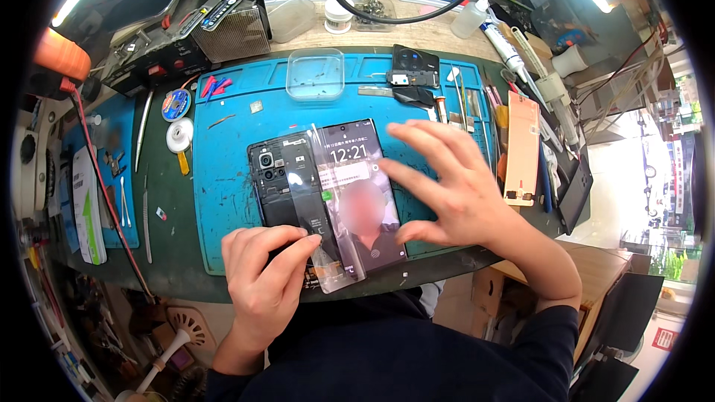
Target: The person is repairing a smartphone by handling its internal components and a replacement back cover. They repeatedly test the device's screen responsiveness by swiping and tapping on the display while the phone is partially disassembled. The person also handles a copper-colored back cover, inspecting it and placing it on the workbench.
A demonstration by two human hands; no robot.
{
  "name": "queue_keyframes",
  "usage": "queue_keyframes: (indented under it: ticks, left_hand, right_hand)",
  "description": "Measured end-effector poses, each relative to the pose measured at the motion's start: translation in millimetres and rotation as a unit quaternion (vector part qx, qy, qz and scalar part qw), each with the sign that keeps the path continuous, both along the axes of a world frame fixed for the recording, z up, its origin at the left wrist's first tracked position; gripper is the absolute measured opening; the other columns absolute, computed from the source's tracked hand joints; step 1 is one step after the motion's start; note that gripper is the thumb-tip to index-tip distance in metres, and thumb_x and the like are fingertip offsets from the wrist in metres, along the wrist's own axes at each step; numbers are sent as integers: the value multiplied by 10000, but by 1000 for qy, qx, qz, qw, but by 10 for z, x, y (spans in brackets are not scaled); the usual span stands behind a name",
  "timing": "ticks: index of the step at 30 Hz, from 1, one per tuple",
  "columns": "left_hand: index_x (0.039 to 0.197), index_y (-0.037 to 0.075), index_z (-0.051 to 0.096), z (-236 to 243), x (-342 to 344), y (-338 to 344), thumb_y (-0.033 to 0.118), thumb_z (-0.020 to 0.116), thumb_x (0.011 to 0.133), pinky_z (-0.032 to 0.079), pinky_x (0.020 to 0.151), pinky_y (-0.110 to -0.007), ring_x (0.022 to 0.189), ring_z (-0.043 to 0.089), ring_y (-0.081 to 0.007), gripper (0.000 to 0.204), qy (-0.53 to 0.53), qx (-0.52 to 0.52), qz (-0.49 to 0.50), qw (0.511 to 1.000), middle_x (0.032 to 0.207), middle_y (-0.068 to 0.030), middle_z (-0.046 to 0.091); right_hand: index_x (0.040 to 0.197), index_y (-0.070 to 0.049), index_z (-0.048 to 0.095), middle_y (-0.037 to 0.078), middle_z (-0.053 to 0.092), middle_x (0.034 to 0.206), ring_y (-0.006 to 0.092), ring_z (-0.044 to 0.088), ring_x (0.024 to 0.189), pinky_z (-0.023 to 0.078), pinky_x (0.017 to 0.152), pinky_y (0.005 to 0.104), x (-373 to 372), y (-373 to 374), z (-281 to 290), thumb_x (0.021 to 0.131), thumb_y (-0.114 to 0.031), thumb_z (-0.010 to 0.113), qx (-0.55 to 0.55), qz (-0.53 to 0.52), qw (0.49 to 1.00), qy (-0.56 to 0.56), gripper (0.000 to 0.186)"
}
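An opened phone body [277, 197], dark with a camera cluster at its upper left, lies on the blue mat [231, 216]. Just right of it is a lit phone screen [386, 208] showing a clock and a picture. A clear plastic film [344, 272] overlaps both, its lower end reaching past them toward me. My left hand [261, 275] is closed in a pinch on the film, over the lower part of the phone body. Spread fingers mark my right hand [450, 186] as open; it hovers at the screen's right edge, thumb close to the lower right side.
A clear plastic box [316, 76] stands at the mat's far side, with phone parts [412, 67] right of it. Tweezers [463, 97] lie at the far right, beside a copper-coloured phone panel [523, 145]. Left are a solder spool [176, 104] and a red cable [104, 179].
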State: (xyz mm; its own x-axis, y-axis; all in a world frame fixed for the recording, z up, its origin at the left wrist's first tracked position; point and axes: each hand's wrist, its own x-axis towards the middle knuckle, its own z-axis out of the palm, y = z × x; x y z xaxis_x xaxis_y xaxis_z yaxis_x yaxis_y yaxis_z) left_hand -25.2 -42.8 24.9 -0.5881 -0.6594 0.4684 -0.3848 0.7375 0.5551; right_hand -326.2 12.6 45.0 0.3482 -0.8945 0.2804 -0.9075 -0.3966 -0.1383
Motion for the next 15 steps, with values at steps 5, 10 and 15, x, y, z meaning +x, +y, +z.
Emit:
queue_keyframes:
  ticks: [5, 10, 15]
  left_hand:
    - [1063, 88, 809, 1, 2, 7, -13, 811, 784, 439, 875, -395, 925, 661, -227, 297, -1, 1, 0, 1000, 1051, -22, 729]
    - [1065, 87, 809, 7, 4, 2, -13, 810, 787, 439, 876, -397, 931, 658, -229, 296, -1, 2, -2, 1000, 1054, -24, 728]
    - [1081, 89, 809, 19, 0, 4, -10, 811, 790, 440, 881, -400, 936, 656, -227, 307, -4, 0, -2, 1000, 1057, -22, 728]
  right_hand:
    - [1280, -67, 730, 184, 560, 1510, 392, 544, 1354, 443, 1110, 526, -165, 140, 22, 892, -744, 648, -6, -35, 999, -13, 785]
    - [1298, -69, 712, 176, 564, 1497, 377, 551, 1345, 451, 1094, 529, -30, 83, 37, 865, -706, 712, -11, -9, 999, -31, 770]
    - [1328, -62, 697, 171, 569, 1487, 370, 545, 1352, 447, 1102, 534, 104, -10, 33, 848, -690, 739, -11, 12, 999, -49, 792]
